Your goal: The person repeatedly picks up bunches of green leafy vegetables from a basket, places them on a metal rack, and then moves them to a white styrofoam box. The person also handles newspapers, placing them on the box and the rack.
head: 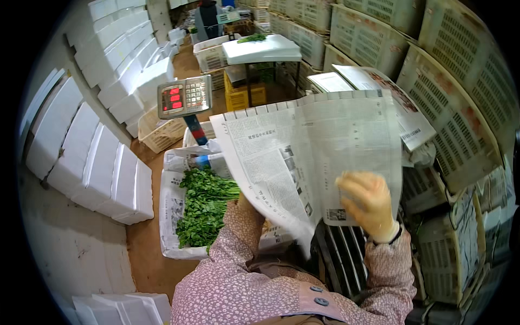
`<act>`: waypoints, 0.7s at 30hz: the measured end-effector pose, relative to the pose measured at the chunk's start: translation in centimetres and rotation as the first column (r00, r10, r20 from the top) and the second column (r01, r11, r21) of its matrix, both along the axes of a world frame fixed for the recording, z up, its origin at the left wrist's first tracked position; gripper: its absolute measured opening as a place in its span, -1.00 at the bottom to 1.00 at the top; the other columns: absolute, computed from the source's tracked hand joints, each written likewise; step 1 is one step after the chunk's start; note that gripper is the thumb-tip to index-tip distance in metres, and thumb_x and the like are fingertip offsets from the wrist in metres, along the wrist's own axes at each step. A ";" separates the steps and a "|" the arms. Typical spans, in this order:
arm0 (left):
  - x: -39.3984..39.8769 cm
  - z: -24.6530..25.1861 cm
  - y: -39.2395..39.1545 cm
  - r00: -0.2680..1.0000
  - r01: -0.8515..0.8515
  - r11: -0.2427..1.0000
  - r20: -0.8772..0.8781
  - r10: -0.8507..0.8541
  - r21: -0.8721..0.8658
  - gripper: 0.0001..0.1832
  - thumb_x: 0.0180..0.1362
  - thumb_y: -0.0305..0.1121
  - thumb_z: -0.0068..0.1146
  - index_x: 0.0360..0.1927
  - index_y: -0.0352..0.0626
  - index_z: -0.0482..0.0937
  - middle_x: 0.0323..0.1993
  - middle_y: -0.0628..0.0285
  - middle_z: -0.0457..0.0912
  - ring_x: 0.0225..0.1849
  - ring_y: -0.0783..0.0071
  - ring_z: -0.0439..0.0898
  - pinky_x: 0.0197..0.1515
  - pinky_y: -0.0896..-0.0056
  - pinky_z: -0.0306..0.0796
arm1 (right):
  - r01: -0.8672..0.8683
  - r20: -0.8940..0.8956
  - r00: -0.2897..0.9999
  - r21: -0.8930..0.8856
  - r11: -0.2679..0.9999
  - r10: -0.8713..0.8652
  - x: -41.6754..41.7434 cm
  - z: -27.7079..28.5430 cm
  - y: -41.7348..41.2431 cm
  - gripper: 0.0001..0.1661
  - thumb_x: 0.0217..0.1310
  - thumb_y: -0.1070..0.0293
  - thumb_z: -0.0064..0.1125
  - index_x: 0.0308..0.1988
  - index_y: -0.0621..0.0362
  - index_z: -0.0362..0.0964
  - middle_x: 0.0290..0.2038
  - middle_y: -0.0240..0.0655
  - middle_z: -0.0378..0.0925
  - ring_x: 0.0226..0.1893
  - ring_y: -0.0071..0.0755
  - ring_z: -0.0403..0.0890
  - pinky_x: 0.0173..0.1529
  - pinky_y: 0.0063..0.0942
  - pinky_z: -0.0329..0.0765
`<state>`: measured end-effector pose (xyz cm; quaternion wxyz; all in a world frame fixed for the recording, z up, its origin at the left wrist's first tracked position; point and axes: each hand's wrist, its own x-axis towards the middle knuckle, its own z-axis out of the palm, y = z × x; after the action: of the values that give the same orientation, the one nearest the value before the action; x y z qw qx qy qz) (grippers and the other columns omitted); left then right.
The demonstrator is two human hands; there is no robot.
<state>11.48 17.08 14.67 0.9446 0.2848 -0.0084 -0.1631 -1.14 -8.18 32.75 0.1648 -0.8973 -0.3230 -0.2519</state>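
Observation:
Open newspaper sheets spread in front of me, their lower corner hanging. My right hand, in a pale yellow glove, is over the right half of the paper with fingers bent. It is blurred, and I cannot tell whether it grips the paper. Most of my left hand is hidden behind the newspaper's left edge, above the box. Below it, a white foam box lined with newspaper holds leafy green bunches, perhaps celery or parsley, stems to the right.
A digital scale display stands beyond the box. White foam boxes line the left; stacked plastic crates rise at right. More printed paper lies behind my newspaper. Farther off are a white-topped table and a person.

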 end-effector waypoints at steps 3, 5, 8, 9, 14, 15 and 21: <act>0.5 1.2 -1.6 0.999 -0.029 1.000 -0.024 0.029 0.002 -0.26 0.33 0.14 -0.07 0.40 -0.13 0.16 0.30 0.07 0.36 0.22 0.15 0.43 0.25 0.03 0.33 | 0.291 0.021 0.956 0.093 0.952 -0.294 2.5 -1.9 -3.6 -0.38 -0.13 0.39 0.40 0.04 0.11 0.47 0.00 -0.22 0.51 -0.03 -0.07 0.51 0.07 -0.21 0.44; 1.2 2.0 -3.0 0.999 -0.020 1.000 -0.028 0.019 -0.011 -0.26 0.32 0.14 -0.06 0.39 -0.14 0.17 0.29 0.07 0.37 0.21 0.15 0.44 0.24 0.03 0.34 | 0.394 0.006 0.918 0.087 0.915 -0.396 3.5 -3.5 -5.0 -0.37 -0.12 0.37 0.41 0.06 0.09 0.45 0.03 -0.23 0.49 -0.01 -0.08 0.49 0.10 -0.19 0.42; -1.3 1.0 -1.5 0.997 -0.082 0.995 -0.020 0.081 -0.064 -0.26 0.32 0.14 -0.04 0.38 -0.16 0.19 0.27 0.06 0.39 0.20 0.15 0.45 0.24 0.03 0.34 | 0.462 0.020 0.885 0.091 0.882 -0.465 4.8 -4.5 -3.9 -0.34 -0.11 0.35 0.42 0.08 0.07 0.43 0.05 -0.26 0.47 0.01 -0.10 0.47 0.11 -0.17 0.40; -2.1 0.6 -0.5 0.995 -0.102 0.991 -0.019 0.100 -0.090 -0.26 0.31 0.14 -0.03 0.37 -0.16 0.20 0.27 0.06 0.39 0.20 0.15 0.45 0.24 0.03 0.35 | 0.489 0.023 0.870 0.088 0.868 -0.493 4.8 -4.8 -3.3 -0.33 -0.12 0.34 0.42 0.08 0.07 0.43 0.05 -0.28 0.46 0.01 -0.11 0.47 0.11 -0.17 0.40; -5.1 -1.8 6.2 0.995 -0.102 0.968 -0.010 0.102 -0.231 -0.27 0.30 0.13 0.00 0.35 -0.18 0.23 0.25 0.05 0.42 0.19 0.15 0.46 0.22 0.03 0.36 | 0.520 0.035 0.850 0.105 0.848 -0.525 4.7 -5.1 -3.1 -0.34 -0.11 0.35 0.41 0.08 0.04 0.44 0.05 -0.30 0.45 -0.02 -0.12 0.47 0.12 -0.15 0.39; -5.7 -2.6 7.1 0.997 -0.080 0.966 -0.016 0.079 -0.247 -0.27 0.30 0.13 0.00 0.35 -0.19 0.24 0.24 0.04 0.42 0.18 0.15 0.47 0.22 0.03 0.36 | 0.525 0.034 0.847 0.104 0.845 -0.531 4.7 -5.2 -3.0 -0.34 -0.11 0.35 0.41 0.08 0.04 0.44 0.05 -0.30 0.45 -0.02 -0.12 0.47 0.12 -0.15 0.39; -6.5 -12.7 7.5 0.994 -0.024 0.892 -0.082 0.068 0.451 -0.30 0.16 -0.08 0.28 0.20 -0.40 0.36 0.05 0.00 0.56 0.06 0.18 0.57 0.13 0.15 0.46 | 0.513 0.021 0.853 0.155 0.845 -0.521 5.1 -5.2 -2.3 -0.39 -0.10 0.40 0.39 0.06 0.08 0.47 0.01 -0.26 0.50 -0.03 -0.05 0.47 0.10 -0.15 0.42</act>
<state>4.95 24.60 1.97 0.8562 0.4870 0.0816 -0.1516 3.91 -10.51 27.53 0.1452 -0.9285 -0.0553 -0.3373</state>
